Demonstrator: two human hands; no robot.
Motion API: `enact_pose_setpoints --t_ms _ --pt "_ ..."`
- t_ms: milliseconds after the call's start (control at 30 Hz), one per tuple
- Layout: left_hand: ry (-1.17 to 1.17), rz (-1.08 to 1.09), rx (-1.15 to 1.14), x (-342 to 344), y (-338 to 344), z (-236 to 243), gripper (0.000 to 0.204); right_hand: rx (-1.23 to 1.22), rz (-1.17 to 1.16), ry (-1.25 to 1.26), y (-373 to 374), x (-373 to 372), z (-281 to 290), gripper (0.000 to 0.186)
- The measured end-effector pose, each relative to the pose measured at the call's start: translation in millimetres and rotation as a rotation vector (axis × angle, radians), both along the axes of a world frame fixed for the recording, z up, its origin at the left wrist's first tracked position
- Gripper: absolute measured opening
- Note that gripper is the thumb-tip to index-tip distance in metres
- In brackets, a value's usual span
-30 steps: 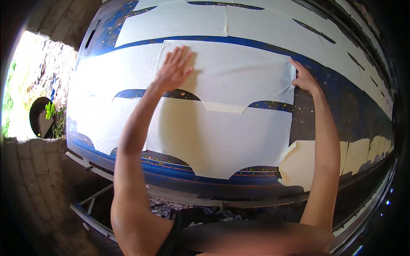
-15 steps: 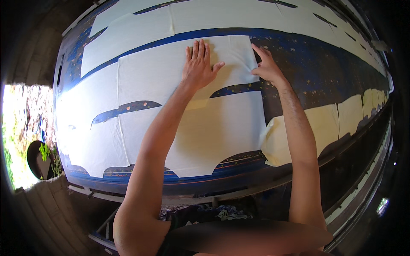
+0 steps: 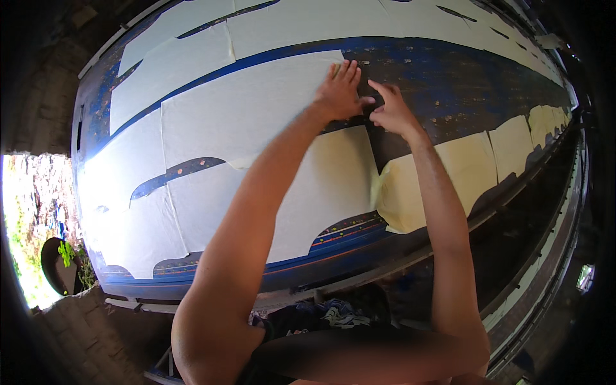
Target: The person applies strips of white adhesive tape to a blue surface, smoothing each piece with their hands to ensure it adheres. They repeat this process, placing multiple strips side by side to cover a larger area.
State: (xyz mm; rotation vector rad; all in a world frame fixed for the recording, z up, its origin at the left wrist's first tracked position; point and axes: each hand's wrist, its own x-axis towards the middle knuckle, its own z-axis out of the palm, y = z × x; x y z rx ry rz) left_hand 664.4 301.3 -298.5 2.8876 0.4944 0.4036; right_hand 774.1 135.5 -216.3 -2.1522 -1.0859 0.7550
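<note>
A white fabric panel (image 3: 256,96) with cut-out curves lies flat on a long, dark, blue-stained table. My left hand (image 3: 340,93) rests on its upper right corner, fingers spread and the thumb pointing right, slightly blurred. Just to the right, my right hand (image 3: 394,112) is over the dark table surface (image 3: 443,96), thumb and forefinger apart with nothing between them; its other fingers are curled. Nearer to me, the panel's lower part (image 3: 327,186) ends at a straight right edge, beside a cream fabric piece (image 3: 430,179) whose left end is raised and curled.
More white panels (image 3: 289,25) lie in a row along the table's far side. Further cream pieces (image 3: 513,147) continue to the right along the near edge. A rail (image 3: 545,269) runs at the right. Bright daylight enters at the left, near a dark round object (image 3: 58,266).
My left hand has slid right across the panel to its corner. My right hand has come off the panel's right edge. The whole view has shifted slightly.
</note>
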Motion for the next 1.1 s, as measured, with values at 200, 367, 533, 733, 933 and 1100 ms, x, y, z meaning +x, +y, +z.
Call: enact_pose_setpoints --t_ms 200,367,533,733,933,1100 --pt "-0.008 0.377 0.059 4 50 -12 0.101 -0.046 0.107 -0.067 -73 -45 12 0.079" --pt "-0.007 0.189 0.085 -14 19 -27 0.084 0.057 0.280 -0.018 -96 -76 16 0.065" --pt "0.085 0.220 -0.045 -41 5 -34 0.073 0.131 0.528 -0.083 -131 -120 10 0.045" --pt "0.366 0.293 -0.213 -47 13 -9 0.073 0.177 0.572 0.031 -172 -128 9 0.035" --pt "0.384 0.323 -0.132 -75 8 -6 0.076 0.202 0.578 0.095 -216 -98 -6 0.030" --pt "-0.082 0.527 0.066 -128 -28 -46 0.081 0.462 0.560 -0.056 -268 -103 -28 0.032"
